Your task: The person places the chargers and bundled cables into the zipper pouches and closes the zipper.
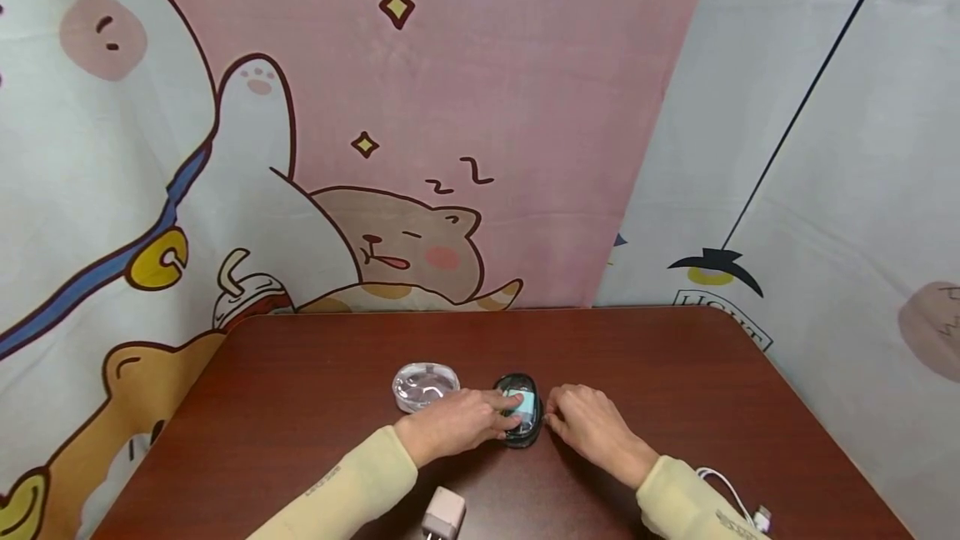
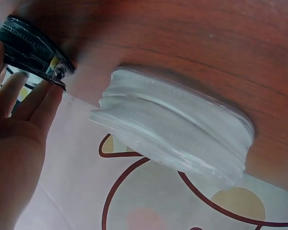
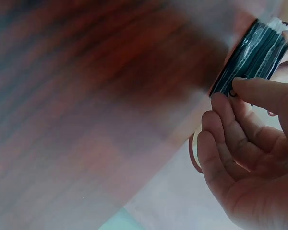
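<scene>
A small black oval zip case (image 1: 531, 430) with a see-through top lies on the table, a light blue item showing under the top. My left hand (image 1: 457, 422) holds it, fingers across its top and thumb at the near side. At the case's right side is my right hand (image 1: 592, 425), fingers curled. In the right wrist view its thumb and forefinger pinch a small dark zip pull (image 3: 233, 93) at the case's edge. To the left sits a clear whitish oval case (image 1: 424, 386) with a white cord inside, near my left wrist but not held.
A pale pink plug charger (image 1: 445, 512) lies near the table's front, below the left forearm. A white cable (image 1: 723, 482) with a metal-tipped plug lies beside the right sleeve. Behind the brown table (image 1: 315, 357) hangs a cartoon-printed cloth (image 1: 555, 123).
</scene>
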`<state>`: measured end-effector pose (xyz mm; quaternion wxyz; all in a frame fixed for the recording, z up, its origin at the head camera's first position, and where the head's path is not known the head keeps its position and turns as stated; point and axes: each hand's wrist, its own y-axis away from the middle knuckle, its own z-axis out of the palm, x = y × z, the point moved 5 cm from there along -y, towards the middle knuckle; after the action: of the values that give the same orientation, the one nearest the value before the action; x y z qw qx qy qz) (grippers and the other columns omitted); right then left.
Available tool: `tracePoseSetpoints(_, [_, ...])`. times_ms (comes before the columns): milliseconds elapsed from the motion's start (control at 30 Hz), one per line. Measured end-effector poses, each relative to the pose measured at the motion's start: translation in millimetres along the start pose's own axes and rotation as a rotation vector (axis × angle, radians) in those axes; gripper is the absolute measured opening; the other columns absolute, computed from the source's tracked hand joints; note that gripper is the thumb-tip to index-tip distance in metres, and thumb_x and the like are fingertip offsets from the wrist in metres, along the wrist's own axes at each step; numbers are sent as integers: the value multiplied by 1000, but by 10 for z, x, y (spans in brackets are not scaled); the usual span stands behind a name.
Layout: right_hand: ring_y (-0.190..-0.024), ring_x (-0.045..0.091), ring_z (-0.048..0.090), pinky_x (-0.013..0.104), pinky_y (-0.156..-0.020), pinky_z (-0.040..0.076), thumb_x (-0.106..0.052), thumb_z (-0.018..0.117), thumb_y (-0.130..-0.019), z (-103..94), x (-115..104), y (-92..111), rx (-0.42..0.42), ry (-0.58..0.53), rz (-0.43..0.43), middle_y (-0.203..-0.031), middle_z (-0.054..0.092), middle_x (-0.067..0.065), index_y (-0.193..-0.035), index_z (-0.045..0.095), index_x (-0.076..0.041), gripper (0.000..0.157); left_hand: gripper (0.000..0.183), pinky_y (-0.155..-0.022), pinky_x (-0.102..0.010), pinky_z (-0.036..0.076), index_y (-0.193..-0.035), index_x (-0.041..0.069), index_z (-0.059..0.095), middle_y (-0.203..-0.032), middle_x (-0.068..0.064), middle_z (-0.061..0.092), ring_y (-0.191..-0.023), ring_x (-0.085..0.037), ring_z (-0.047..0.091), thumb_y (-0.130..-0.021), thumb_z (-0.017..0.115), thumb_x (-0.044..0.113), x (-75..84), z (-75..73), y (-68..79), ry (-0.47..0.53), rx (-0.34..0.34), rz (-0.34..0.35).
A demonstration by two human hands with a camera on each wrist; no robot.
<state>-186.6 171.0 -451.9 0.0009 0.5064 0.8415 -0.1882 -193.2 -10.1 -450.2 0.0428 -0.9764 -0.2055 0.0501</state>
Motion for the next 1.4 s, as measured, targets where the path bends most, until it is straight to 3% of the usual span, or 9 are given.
tracePoseSetpoints(100, [-65,13,59,35,-55,51,-12,87,-78,4,21,-18,-4,11,17,-71,58,-10,-75,64,-18,24,30,-101,-25,51,-131,27,74,-146,2,60,-129,-12,60,-101,68,30,11,-8,-10,-21,-8,17])
tracePoseSetpoints(200, [-65,11,58,34,-55,50,-12,86,-80,9,43,-24,-29,-9,39,-71,58,-10,-75,64,-19,24,31,-108,-32,48,-130,24,75,-144,1,62,-130,-19,60,-102,67,34,19,-21,-36,23,-11,-5])
tracePoseSetpoints(300, [-64,7,54,30,-55,47,-12,85,-83,17,68,-16,-72,-67,63,-72,57,-12,-76,63,-19,24,33,-108,-32,47,-125,17,76,-135,1,68,-127,-19,62,-101,68,38,16,-35,-87,141,29,-82])
tracePoseSetpoints(467, [-63,2,48,27,-55,44,-11,82,-87,32,77,6,-149,-167,80,-76,59,-12,-80,65,-19,20,43,-93,-23,52,-126,12,70,-121,0,63,-106,-9,62,-96,74,42,24,-32,-171,269,109,-249])
tracePoseSetpoints(600, [-64,2,49,27,-57,44,-11,80,-89,43,47,6,-178,-196,67,-77,60,-13,-81,66,-18,18,57,-95,-27,51,-137,10,66,-130,-6,56,-110,-15,60,-93,77,45,21,16,-205,292,108,-346])
tracePoseSetpoints(900, [-62,1,47,27,-55,43,-15,81,-90,8,61,7,-169,-167,59,-74,58,-13,-80,65,-20,19,54,-113,-31,43,-141,11,66,-145,-10,60,-134,-22,55,-96,73,41,21,41,-219,264,26,-295])
tracePoseSetpoints(1400, [-63,2,49,28,-55,45,-13,84,-86,4,42,25,-112,-80,49,-73,57,-13,-79,65,-18,20,53,-111,-32,45,-142,12,64,-150,-10,56,-136,-22,54,-97,72,39,39,27,-191,298,1,-242])
